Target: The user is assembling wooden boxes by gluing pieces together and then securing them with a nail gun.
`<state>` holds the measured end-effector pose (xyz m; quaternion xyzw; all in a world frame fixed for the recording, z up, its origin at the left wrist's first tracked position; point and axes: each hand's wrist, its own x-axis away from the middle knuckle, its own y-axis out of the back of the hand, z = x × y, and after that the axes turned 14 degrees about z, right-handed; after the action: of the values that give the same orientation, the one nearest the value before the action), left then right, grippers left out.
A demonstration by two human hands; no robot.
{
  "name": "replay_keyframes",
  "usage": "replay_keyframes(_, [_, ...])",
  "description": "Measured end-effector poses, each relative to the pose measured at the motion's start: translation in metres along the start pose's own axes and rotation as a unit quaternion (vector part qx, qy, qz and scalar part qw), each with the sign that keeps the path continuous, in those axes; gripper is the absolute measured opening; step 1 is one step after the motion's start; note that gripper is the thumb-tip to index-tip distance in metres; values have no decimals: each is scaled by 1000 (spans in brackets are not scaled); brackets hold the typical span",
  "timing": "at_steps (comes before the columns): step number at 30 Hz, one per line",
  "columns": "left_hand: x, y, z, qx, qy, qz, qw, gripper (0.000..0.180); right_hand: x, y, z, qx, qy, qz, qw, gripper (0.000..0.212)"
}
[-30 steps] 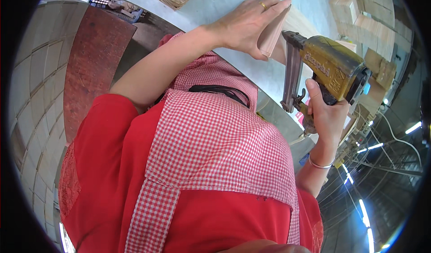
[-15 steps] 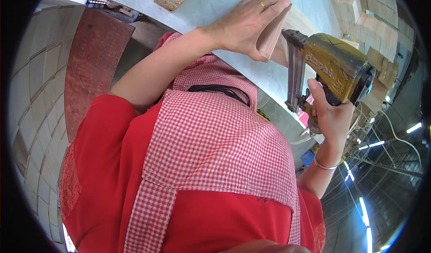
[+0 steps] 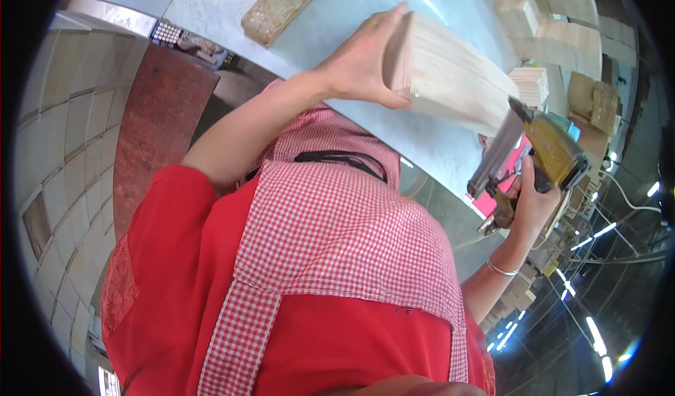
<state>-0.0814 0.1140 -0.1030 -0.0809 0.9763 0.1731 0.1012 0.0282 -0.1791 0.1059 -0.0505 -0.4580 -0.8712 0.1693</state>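
Observation:
My left hand [image 3: 362, 62] is wrapped round the near left end of a long, pale wooden box [image 3: 460, 73], thumb on the near side and fingers at the far edge. The box lies on the blue-grey tabletop [image 3: 337, 27], its long plain side showing and its end panel partly under my palm. In my right hand [image 3: 538, 199] is a worn yellow-and-black nail gun [image 3: 555, 143], gripped by its handle. Its nose points up at the right end of the box; whether it touches the wood I cannot tell.
A brown, tape-covered block [image 3: 288, 6] lies left of the box. Pale wooden pieces [image 3: 566, 37] are stacked at the far right, with a smaller stack [image 3: 531, 85] nearer. Beside the table are a blue basket [image 3: 193, 44] and a red-brown board [image 3: 158, 136]. Something pink [image 3: 485, 203] shows behind the nail gun.
The nail gun has moved right and down from the box's left end toward its right end. The box's long side now shows more fully, and my left hand still holds its end.

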Motion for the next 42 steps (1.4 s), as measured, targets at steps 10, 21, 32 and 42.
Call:
replay_keyframes(10, [48, 37, -40, 640, 339, 18, 690, 120, -39, 32, -246, 282, 66, -93, 953, 55])
replay_keyframes(21, [82, 3, -34, 326, 441, 14, 836, 53, -49, 7, -340, 282, -141, -109, 943, 62])
replay_keyframes(32, [-23, -19, -21, -25, 276, -77, 958, 44, 70, -13, -23, -456, 610, 84, 642, 37])
replay_keyframes(42, [25, 44, -133, -43, 71, -183, 980, 33, 142, 0, 70, -563, 588, 442, 377, 19])
